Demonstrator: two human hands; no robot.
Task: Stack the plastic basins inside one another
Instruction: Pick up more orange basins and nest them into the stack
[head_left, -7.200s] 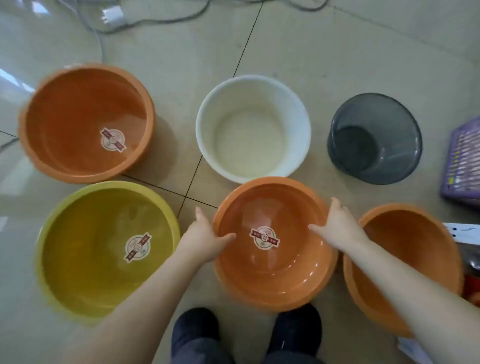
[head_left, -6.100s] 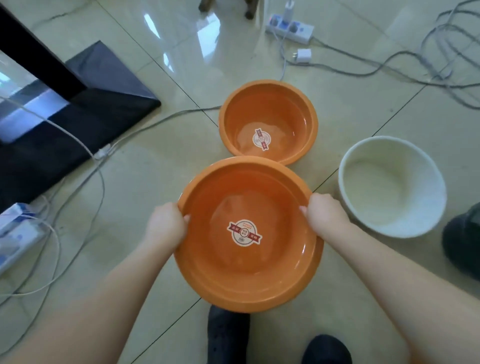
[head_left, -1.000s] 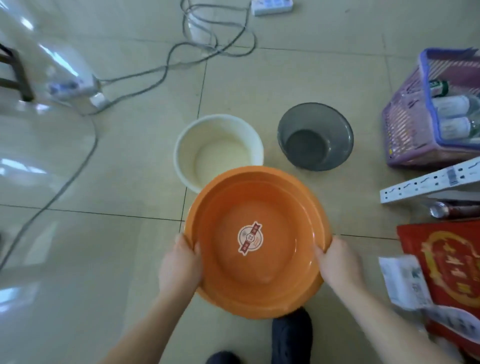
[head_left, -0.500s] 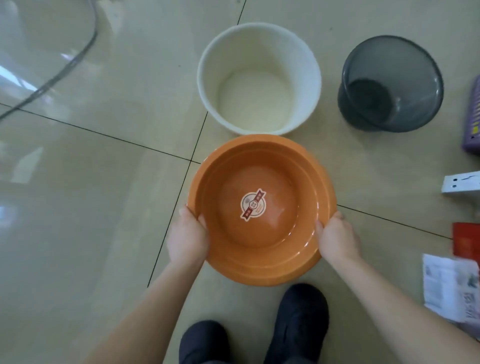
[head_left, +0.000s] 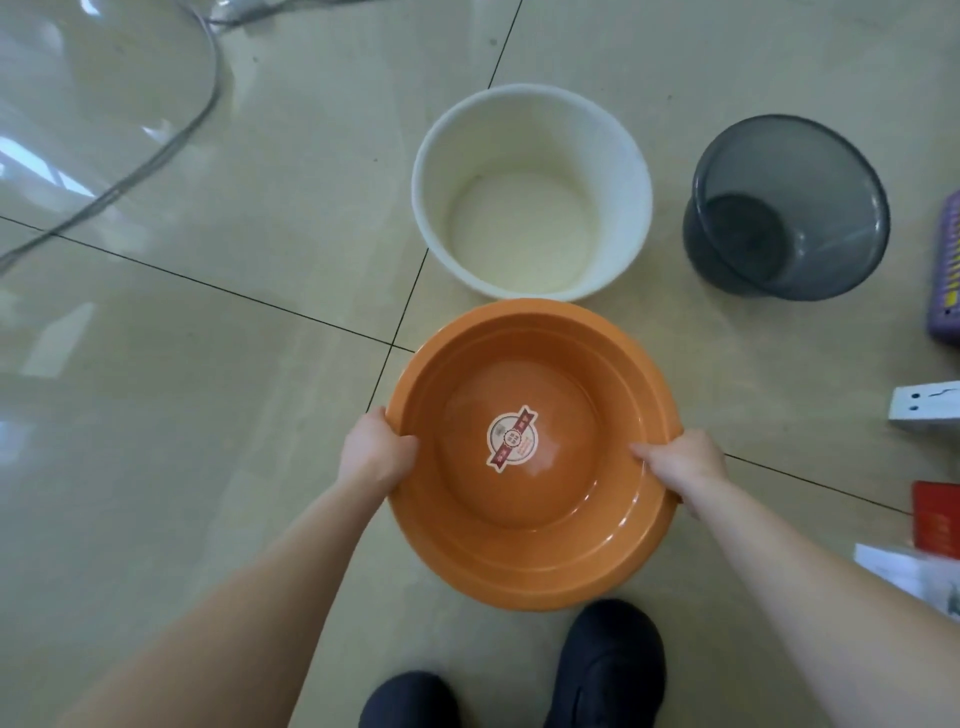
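Head view, orange basin (head_left: 535, 551): round, glossy orange plastic with a stepped wall that looks like nested rims, and a round white-and-red sticker (head_left: 511, 438) on its bottom; it sits low in the middle of the frame, over the tiled floor (head_left: 234, 364), just above two dark shoes (head_left: 605, 670).
Left hand (head_left: 375, 449): closed over the basin's left rim, thumb inside the wall, fingers hidden beneath.
Right hand (head_left: 685, 462): closed on the right rim, thumb lying along the inner wall.
White basin (head_left: 618, 171): deeper, matte, standing on the floor just beyond the orange one, rims nearly meeting.
Grey basin (head_left: 810, 156): translucent and dark, to the right of the white one, apart from it.
Change from half a second earlier: the orange basin is still gripped by both hands on the same two sides; the white and grey basins lie lower in the frame; the thumbs now reach further inside the rim.
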